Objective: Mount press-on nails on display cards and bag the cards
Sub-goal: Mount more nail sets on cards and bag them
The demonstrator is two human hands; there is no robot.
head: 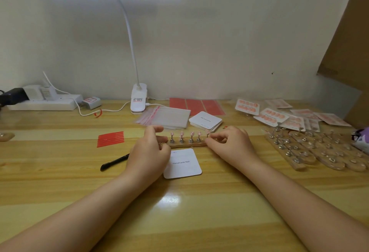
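Head view: we're mid-batch here. Pile of bagged cards [289, 115] already done, far right. Blank card [182, 163] lies bare just in front of wooden nail stand [187, 144], so nothing mounted on it yet. Right hand [229, 142] pinches rightmost pink nail [208, 132]. Left hand [150, 148] curls round stand's left end, steadying it. Empty bags [165, 117] and spare cards [205, 121] behind; used stands [311, 152] right, so plenty left.

Small craft workstation, wooden desk [60, 181] against wall, clip-on lamp [138, 100], power strip [44, 102], bagged nail cards [279, 116]
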